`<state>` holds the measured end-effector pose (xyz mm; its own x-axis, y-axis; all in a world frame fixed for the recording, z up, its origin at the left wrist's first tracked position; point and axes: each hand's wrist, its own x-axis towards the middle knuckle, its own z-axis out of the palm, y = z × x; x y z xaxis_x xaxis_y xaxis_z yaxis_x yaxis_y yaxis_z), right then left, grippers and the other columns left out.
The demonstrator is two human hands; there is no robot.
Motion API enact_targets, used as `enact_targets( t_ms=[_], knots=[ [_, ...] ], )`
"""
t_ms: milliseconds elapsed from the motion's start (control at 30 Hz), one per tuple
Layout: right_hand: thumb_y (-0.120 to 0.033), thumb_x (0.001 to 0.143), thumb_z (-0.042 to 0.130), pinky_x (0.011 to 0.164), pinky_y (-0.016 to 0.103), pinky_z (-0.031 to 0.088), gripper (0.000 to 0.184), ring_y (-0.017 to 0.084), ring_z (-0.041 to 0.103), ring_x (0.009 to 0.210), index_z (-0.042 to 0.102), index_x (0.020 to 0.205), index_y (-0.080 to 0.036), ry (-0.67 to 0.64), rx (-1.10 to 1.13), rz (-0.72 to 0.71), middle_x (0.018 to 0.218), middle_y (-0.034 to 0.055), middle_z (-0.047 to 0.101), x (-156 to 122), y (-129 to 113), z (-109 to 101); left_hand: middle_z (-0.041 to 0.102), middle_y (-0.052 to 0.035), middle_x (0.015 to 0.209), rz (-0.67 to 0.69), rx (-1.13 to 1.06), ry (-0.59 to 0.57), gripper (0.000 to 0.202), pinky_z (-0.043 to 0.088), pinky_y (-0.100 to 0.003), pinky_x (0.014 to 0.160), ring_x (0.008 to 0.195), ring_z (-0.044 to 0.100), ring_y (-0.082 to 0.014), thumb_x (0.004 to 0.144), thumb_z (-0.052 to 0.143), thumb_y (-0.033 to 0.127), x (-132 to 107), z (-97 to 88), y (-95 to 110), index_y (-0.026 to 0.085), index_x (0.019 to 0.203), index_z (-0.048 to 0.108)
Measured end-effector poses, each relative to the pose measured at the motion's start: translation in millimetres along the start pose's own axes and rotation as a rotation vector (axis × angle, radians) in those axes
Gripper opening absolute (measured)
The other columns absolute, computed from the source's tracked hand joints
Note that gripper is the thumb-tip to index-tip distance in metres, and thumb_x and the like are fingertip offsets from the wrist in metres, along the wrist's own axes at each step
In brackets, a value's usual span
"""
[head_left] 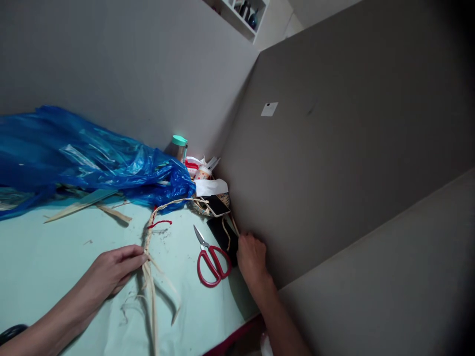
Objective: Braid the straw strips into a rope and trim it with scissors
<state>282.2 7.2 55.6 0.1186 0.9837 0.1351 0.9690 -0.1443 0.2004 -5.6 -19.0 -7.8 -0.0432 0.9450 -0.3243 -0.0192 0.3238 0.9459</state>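
My left hand (113, 269) pinches a braided straw rope (149, 236) near its frayed lower end, fingers pressed together on it. The rope arcs up and right across the pale green table (55, 257), with a red thread (160, 223) tied on it. My right hand (251, 257) is closed at the rope's far end, beside the grey partition and over a black object (221, 235); what the fingers grip is partly hidden. Red-handled scissors (210, 259) lie between my hands.
A big blue plastic bag (81, 158) with loose straw strips (87, 210) covers the table's back left. In the corner stand a teal-capped bottle (178, 147), cups, white tissue (210, 187) and a phone (218, 205). Grey partition (334, 163) walls the right side.
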Motion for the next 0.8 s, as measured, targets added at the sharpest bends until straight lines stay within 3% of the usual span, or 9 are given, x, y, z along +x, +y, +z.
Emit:
enact_targets(
  t_ms=[167,233,300,367,433,567,667,733,800],
  knots=[
    [-0.009,0.090,0.043,0.062,0.029,0.045,0.022,0.024,0.070,0.078,0.061,0.101,-0.010,0.109,0.080,0.114,0.094,0.0158,0.067,-12,14,-24,0.023,0.0126,0.049,-0.059,-0.068,0.009,0.046,0.004,-0.018,0.043,0.042,0.013,-0.0033,0.058,0.077,0.053,-5,2.4,3,0.015,0.081,0.064],
    [-0.015,0.091,0.043,0.064,0.028,0.043,0.020,0.022,0.067,0.076,0.060,0.101,-0.012,0.182,0.311,0.096,0.090,0.0122,0.067,-19,20,-35,0.021,0.0136,0.049,-0.073,-0.089,-0.001,0.047,0.004,-0.017,0.044,0.042,0.014,-0.0031,0.058,0.077,0.051,-7,2.3,5,0.014,0.083,0.063],
    [-0.023,0.092,0.045,0.064,0.026,0.041,0.018,0.018,0.061,0.073,0.060,0.095,-0.015,0.173,0.681,-0.006,0.082,0.0068,0.064,-24,20,-43,0.025,0.0136,0.049,-0.063,-0.104,-0.012,0.049,0.005,-0.017,0.043,0.041,0.016,-0.0028,0.059,0.078,0.048,-9,2.3,7,0.015,0.089,0.061],
    [-0.033,0.090,0.048,0.058,0.023,0.038,0.019,0.014,0.053,0.064,0.057,0.086,-0.017,0.026,1.076,-0.117,0.072,0.0012,0.057,-27,13,-46,0.037,0.0115,0.052,-0.029,-0.113,-0.019,0.052,0.006,-0.017,0.042,0.040,0.019,-0.0025,0.059,0.079,0.045,-11,3.1,11,0.017,0.097,0.057],
    [-0.041,0.086,0.054,0.050,0.021,0.032,0.024,0.010,0.041,0.054,0.054,0.082,-0.017,-0.229,1.370,-0.183,0.064,-0.0033,0.048,-27,-3,-44,0.046,0.0096,0.058,0.012,-0.107,-0.015,0.056,0.008,-0.017,0.041,0.040,0.020,-0.0023,0.061,0.077,0.042,-15,4.6,16,0.021,0.106,0.054],
    [-0.046,0.081,0.061,0.043,0.020,0.019,0.030,0.006,0.025,0.045,0.050,0.080,-0.018,-0.680,1.592,-0.264,0.055,-0.0088,0.035,-23,-43,-31,0.041,0.0115,0.057,0.042,-0.069,-0.034,0.052,0.008,-0.018,0.040,0.038,0.017,-0.0021,0.067,0.070,0.038,-19,7.8,24,0.025,0.115,0.053],
    [-0.043,0.079,0.064,0.043,0.020,0.016,0.029,0.005,0.025,0.045,0.050,0.080,-0.018,-0.802,1.593,-0.371,0.055,-0.0090,0.035,-16,-68,-23,0.031,0.0129,0.049,0.014,-0.034,-0.097,0.036,0.008,-0.020,0.039,0.039,0.016,-0.0029,0.067,0.065,0.037,-17,8.3,26,0.016,0.096,0.060],
    [-0.041,0.080,0.063,0.044,0.020,0.017,0.026,0.006,0.027,0.048,0.052,0.079,-0.017,-0.817,1.537,-0.455,0.057,-0.0077,0.038,-8,-81,-20,0.026,0.0138,0.045,0.005,-0.004,-0.117,0.029,0.007,-0.020,0.039,0.038,0.016,-0.0033,0.067,0.063,0.037,-15,8.1,25,0.015,0.086,0.061],
    [-0.038,0.081,0.062,0.046,0.020,0.020,0.024,0.006,0.029,0.051,0.053,0.079,-0.016,-0.803,1.475,-0.526,0.060,-0.0060,0.041,-1,-92,-17,0.029,0.0131,0.045,0.012,0.010,-0.123,0.027,0.009,-0.021,0.038,0.037,0.017,-0.0031,0.068,0.062,0.038,-14,7.7,25,0.016,0.084,0.059]
  ],
)
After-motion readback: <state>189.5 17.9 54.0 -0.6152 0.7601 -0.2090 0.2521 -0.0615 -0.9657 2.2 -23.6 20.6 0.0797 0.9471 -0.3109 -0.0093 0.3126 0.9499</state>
